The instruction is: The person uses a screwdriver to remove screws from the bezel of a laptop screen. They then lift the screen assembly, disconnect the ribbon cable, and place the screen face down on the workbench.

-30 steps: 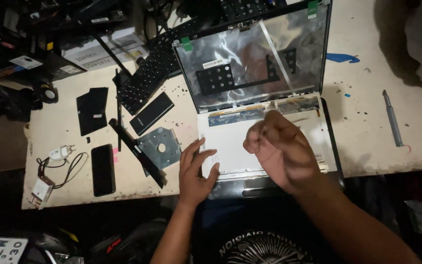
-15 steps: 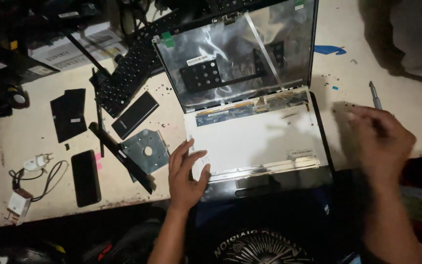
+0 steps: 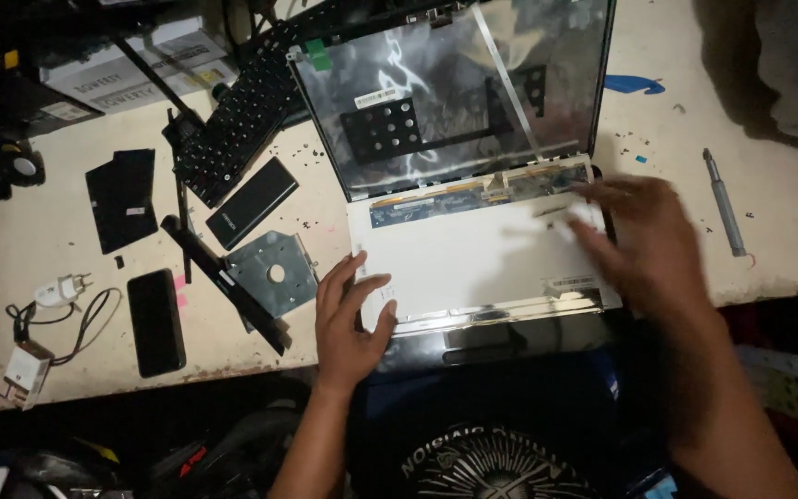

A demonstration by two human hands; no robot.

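Nearest to us, our left hand (image 3: 348,319) lies flat on the near left corner of the white display panel (image 3: 473,259), fingers spread and pressing on it rather than closed round anything. Our right hand (image 3: 644,245) hovers over the panel's right part, fingers loosely spread; it is blurred, so we cannot tell whether the fingertips touch the panel or pinch something small. The panel lies face down on the laptop base (image 3: 510,337), whose dark near edge shows just under it at the near rim of the table (image 3: 787,249). Along the panel's far edge runs a narrow circuit strip (image 3: 473,199), and just beyond that the silvery foil-lined lid shell (image 3: 454,102) stands tilted back, with a black perforated patch on it. Left of our left hand, a grey metal drive caddy (image 3: 272,274) lies flat with a black strip (image 3: 223,282) running slantwise beside it. Further left lie a black phone (image 3: 156,322) and, near the table's left edge, a white charger with its black cable (image 3: 48,314). Farther off on the left are a slim black battery (image 3: 251,201), a black flat cover (image 3: 122,199) and the detached black keyboard (image 3: 242,125), which leans toward the lid. Well to the right, apart from our right hand, a grey screwdriver (image 3: 724,203) lies on the table, and a blue mark (image 3: 633,85) shows farther away.
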